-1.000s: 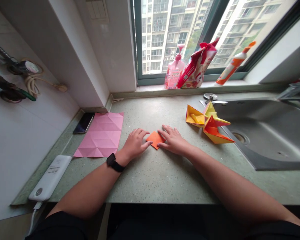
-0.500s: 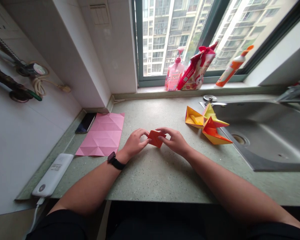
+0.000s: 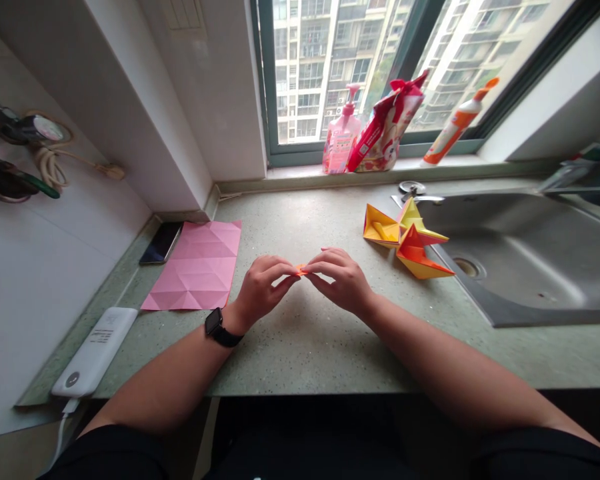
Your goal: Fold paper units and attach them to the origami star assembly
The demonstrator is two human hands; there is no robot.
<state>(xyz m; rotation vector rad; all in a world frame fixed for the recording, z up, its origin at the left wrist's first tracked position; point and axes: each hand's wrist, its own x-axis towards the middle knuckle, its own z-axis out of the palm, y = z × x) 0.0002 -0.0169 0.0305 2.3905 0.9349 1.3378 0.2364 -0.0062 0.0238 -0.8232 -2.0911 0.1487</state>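
Note:
Over the middle of the counter, my left hand (image 3: 266, 285) and my right hand (image 3: 341, 279) pinch a small folded orange paper (image 3: 301, 270) between thumbs and fingers. Only a thin sliver of the paper shows; the fingers hide the rest. A creased pink sheet of paper (image 3: 195, 263) lies flat left of my left hand. To the right of my right hand stand folded paper boats: a yellow-orange one (image 3: 380, 229), a pale yellow one (image 3: 414, 217) and a red-orange one (image 3: 420, 257), touching one another beside the sink.
A dark phone (image 3: 161, 243) lies against the left wall, and a white power bank (image 3: 95, 352) with a cable is nearer. The steel sink (image 3: 540, 267) is at right. On the windowsill stand a pink pump bottle (image 3: 341, 140), a red bag (image 3: 387, 130) and an orange-white bottle (image 3: 455, 130).
The orange paper has been tilted from showing its broad face to showing nearly just its edge, and both hands have closed in around it. The view has shifted slightly.

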